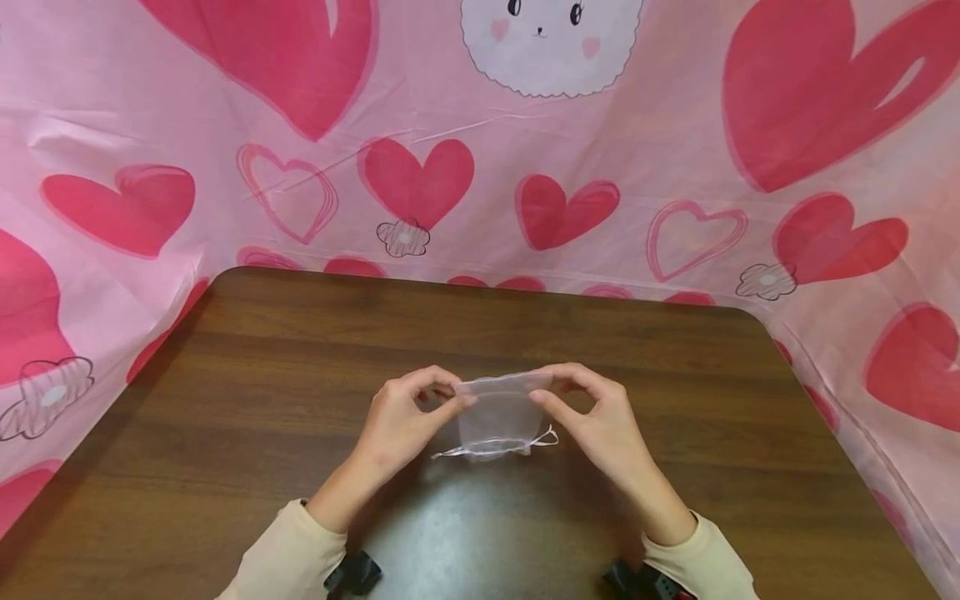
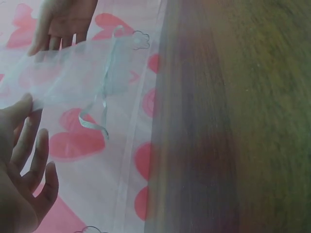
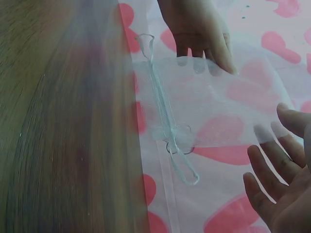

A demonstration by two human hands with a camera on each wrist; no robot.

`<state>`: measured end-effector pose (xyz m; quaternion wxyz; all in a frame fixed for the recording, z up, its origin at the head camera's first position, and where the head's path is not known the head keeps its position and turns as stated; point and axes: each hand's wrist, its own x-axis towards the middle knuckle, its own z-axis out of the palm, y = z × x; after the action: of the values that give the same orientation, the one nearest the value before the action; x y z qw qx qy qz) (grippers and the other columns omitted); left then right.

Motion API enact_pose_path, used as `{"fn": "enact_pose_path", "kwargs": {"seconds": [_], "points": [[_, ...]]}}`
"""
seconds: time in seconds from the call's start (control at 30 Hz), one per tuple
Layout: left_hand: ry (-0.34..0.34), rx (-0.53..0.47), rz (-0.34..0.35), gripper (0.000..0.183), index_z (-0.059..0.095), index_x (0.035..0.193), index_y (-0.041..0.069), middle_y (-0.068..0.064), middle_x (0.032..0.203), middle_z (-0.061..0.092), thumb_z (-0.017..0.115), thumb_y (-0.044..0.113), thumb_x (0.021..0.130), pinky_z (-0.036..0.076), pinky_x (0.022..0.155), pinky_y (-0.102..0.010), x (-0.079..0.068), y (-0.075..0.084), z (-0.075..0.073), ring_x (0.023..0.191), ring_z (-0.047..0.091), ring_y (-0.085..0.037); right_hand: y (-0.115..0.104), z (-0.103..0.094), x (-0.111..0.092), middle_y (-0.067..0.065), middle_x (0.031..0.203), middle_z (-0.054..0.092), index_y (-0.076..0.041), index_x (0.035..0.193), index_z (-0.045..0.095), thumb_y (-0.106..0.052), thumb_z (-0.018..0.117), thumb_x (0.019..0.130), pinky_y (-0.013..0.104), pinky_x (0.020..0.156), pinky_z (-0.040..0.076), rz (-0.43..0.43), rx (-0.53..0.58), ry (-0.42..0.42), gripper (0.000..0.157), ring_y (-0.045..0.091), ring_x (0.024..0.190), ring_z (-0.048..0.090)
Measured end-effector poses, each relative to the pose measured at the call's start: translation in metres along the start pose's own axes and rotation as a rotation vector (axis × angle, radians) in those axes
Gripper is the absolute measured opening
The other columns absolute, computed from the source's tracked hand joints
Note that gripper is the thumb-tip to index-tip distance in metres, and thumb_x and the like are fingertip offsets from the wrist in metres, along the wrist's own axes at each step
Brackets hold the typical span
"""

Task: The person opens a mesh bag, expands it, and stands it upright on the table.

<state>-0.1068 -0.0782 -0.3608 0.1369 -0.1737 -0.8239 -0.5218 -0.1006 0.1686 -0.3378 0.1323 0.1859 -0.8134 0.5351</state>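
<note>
A sheer white organza drawstring bag (image 1: 497, 417) hangs between my two hands above the table, its ribbon drawstring (image 1: 495, 447) running across the lower part with loops out at both sides. My left hand (image 1: 405, 417) pinches the bag's upper left corner between thumb and fingers. At the upper right corner, my right hand (image 1: 596, 412) pinches it the same way. In the left wrist view the bag (image 2: 73, 73) is stretched flat between the hands, and the wall cloth shows through it. Seen from the right wrist, the drawstring (image 3: 163, 97) ends in a dangling loop.
The dark wooden table (image 1: 300, 350) lies under both hands. A pink cloth (image 1: 495, 150) with red hearts hangs around its back and sides. Black wrist devices (image 1: 352, 575) show by the cream sleeves (image 1: 288, 550) at the bottom edge.
</note>
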Motion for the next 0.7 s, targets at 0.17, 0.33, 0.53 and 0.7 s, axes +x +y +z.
{"fn": "enact_pose_path", "kwargs": {"seconds": [0.17, 0.33, 0.53, 0.7], "points": [[-0.043, 0.031, 0.017, 0.018, 0.074, 0.093, 0.022, 0.016, 0.085, 0.068, 0.085, 0.024, 0.079, 0.05, 0.074, -0.032, 0.0, 0.002, 0.0, 0.08, 0.063, -0.006, -0.003, 0.004, 0.002, -0.004, 0.085, 0.072, -0.012, 0.089, 0.075, -0.008, 0.079, 0.084, 0.023, 0.072, 0.049, 0.041, 0.025, 0.003, 0.007, 0.014, 0.079, 0.064], [-0.081, 0.031, -0.014, 0.023, 0.076, 0.106, 0.026, 0.018, 0.089, 0.068, 0.081, 0.032, 0.084, 0.049, 0.078, -0.036, 0.001, 0.007, 0.0, 0.084, 0.062, -0.013, -0.002, 0.007, 0.003, -0.004, 0.084, 0.072, -0.011, 0.089, 0.076, -0.009, 0.079, 0.084, 0.023, 0.07, 0.05, 0.037, 0.017, -0.028, 0.007, 0.013, 0.078, 0.065], [-0.037, 0.041, -0.005, 0.015, 0.08, 0.099, 0.022, 0.017, 0.082, 0.068, 0.079, 0.03, 0.085, 0.05, 0.076, -0.03, 0.002, 0.011, 0.004, 0.08, 0.062, -0.003, -0.002, 0.01, 0.002, -0.004, 0.087, 0.073, -0.011, 0.091, 0.077, -0.009, 0.079, 0.085, 0.023, 0.072, 0.05, 0.03, 0.032, -0.049, 0.007, 0.012, 0.081, 0.065], [-0.012, 0.021, -0.009, 0.011, 0.081, 0.091, 0.02, 0.017, 0.078, 0.068, 0.083, 0.026, 0.082, 0.051, 0.074, -0.032, 0.002, 0.013, 0.007, 0.076, 0.061, -0.003, -0.002, 0.012, 0.002, -0.005, 0.087, 0.072, -0.011, 0.096, 0.076, -0.011, 0.078, 0.086, 0.025, 0.071, 0.05, 0.05, 0.02, -0.052, 0.01, 0.014, 0.081, 0.064]]}}
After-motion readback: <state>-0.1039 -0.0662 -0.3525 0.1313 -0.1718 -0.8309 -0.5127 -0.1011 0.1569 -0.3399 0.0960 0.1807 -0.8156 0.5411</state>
